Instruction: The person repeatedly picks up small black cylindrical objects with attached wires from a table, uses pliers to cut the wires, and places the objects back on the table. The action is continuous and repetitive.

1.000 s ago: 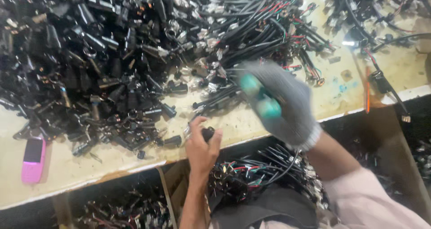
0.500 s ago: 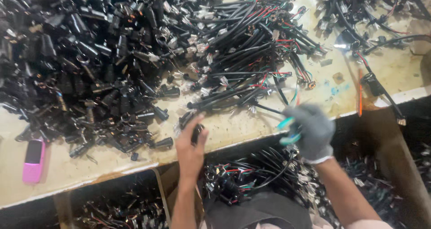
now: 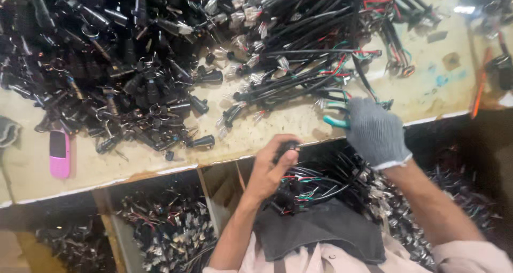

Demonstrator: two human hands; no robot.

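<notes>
Black wired connectors, thin leads with red, green and white cores and pale plug ends, lie heaped across the far half of the worn cream surface. They reach down to its near edge. Left of them sits a second big heap of black cylindrical sockets. Below the edge, open compartments hold more tangled leads, and a loose bundle of coloured wires rests on a dark cloth over the person's lap.

The right hand, in a grey knit glove with teal fingertips, is at the surface's edge with its fingers curled among the nearest lead ends. The glove hides whether its grip has closed on one, so I cannot tell. The bare left hand is just below the edge, its grip closed tight around a small black connector piece, thumb pressed on top.

By the look of it, the step in hand is picking a lead from the heap while the other piece is kept ready. Because the leads are tangled, that calls for a clean pinch on one end only.

A small pink phone lies far left on the surface, well apart from both hands.
</notes>
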